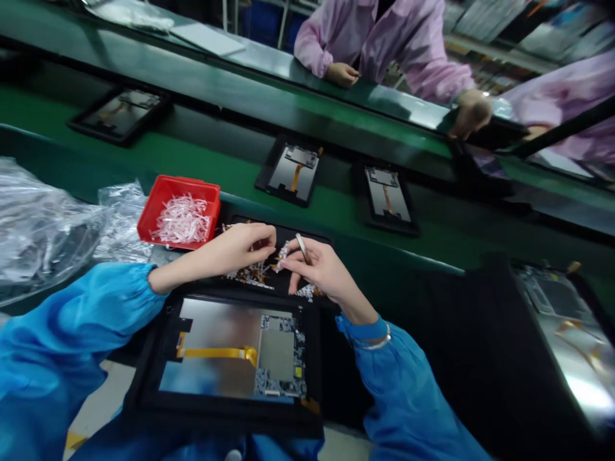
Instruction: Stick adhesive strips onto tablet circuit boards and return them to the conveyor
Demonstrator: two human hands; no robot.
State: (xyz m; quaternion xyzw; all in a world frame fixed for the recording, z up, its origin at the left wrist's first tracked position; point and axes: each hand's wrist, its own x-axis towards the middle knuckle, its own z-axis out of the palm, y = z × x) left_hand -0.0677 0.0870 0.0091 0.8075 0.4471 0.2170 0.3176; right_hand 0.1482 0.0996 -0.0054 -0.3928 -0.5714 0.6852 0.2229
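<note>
My right hand [314, 266] has its fingers closed around metal tweezers [302, 248]. A small white and orange flex piece [281, 257] shows at its fingertips. Close by on the left, my left hand [252, 243] has curled fingers pressed together; what is in them, if anything, is too small to make out. Both hands are over a black tray [310, 240] strewn with small orange and white flex parts [252, 272]. Nearer to me lies an opened tablet [218, 368] in a black frame, its circuit board on the right and an orange ribbon cable across its metal back.
A red bin [148, 221] of white strips stands left of the tray, beside clear plastic bags [45, 224]. Several opened tablets [293, 173] lie on the green conveyor [202, 160]. Another device [567, 320] is at right. People in pink sleeves [432, 57] sit across.
</note>
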